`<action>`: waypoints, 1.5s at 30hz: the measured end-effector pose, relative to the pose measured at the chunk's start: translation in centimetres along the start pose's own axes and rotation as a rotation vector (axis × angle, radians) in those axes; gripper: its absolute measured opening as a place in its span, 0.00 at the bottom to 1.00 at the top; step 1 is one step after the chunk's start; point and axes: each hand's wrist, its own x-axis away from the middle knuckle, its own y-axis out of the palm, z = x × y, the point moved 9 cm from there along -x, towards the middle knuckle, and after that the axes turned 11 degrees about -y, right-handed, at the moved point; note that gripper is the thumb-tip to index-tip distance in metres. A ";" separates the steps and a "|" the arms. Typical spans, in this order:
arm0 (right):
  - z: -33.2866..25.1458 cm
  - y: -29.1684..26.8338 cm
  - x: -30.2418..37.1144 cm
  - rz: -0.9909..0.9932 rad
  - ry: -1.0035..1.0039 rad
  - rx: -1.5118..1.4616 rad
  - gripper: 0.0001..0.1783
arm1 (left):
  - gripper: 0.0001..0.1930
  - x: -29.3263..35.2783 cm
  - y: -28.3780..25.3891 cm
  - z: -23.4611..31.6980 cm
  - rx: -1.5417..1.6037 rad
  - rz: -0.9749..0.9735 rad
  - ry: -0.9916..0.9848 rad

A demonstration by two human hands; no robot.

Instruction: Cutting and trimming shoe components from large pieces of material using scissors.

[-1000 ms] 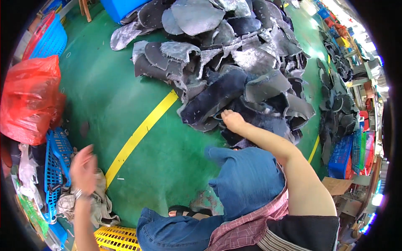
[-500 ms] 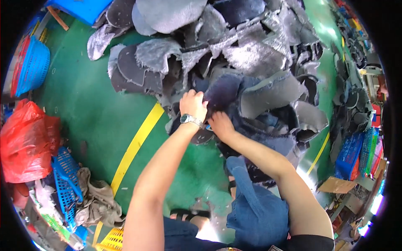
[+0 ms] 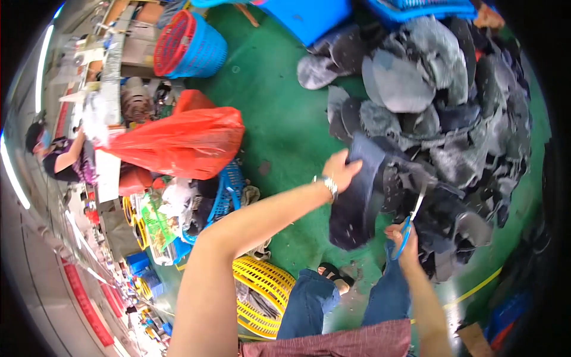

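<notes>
My left hand (image 3: 343,172), with a metal watch on the wrist, is closed on the upper edge of a dark curved fabric piece (image 3: 357,205). The piece hangs beside the pile, its lower end toward my feet. My right hand (image 3: 404,240) grips a pair of scissors by the blue handles (image 3: 405,233); the pale blades point up and away over the pile. Just beyond both hands lies a big heap of grey and dark fuzzy fabric pieces (image 3: 404,83).
At left a red plastic bag (image 3: 190,140) bulges over a blue basket (image 3: 229,187). A yellow basket (image 3: 267,279) holding grey cloth stands by my legs. A stacked blue and red basket (image 3: 205,50) is farther off. Another person (image 3: 65,154) works at a bench on the far left.
My view has swung left. My left hand has lifted the dark fabric piece away from the pile. My right hand has drawn back, and the scissors in it now show plainly.
</notes>
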 end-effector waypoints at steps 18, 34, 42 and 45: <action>-18.0 -5.9 -12.2 0.100 -0.030 0.799 0.31 | 0.26 2.7 -32.4 6.9 -0.069 0.118 0.126; -18.7 8.9 -31.5 0.050 0.435 0.743 0.27 | 0.33 -40.6 -75.8 -14.0 -0.511 0.710 -0.505; -24.5 8.5 -28.6 0.237 0.783 0.752 0.25 | 0.35 -55.6 -80.4 -22.3 -0.741 0.520 -0.466; -24.3 9.4 -27.6 0.265 0.856 0.681 0.24 | 0.20 -57.7 -81.1 -24.8 -0.807 0.276 -0.643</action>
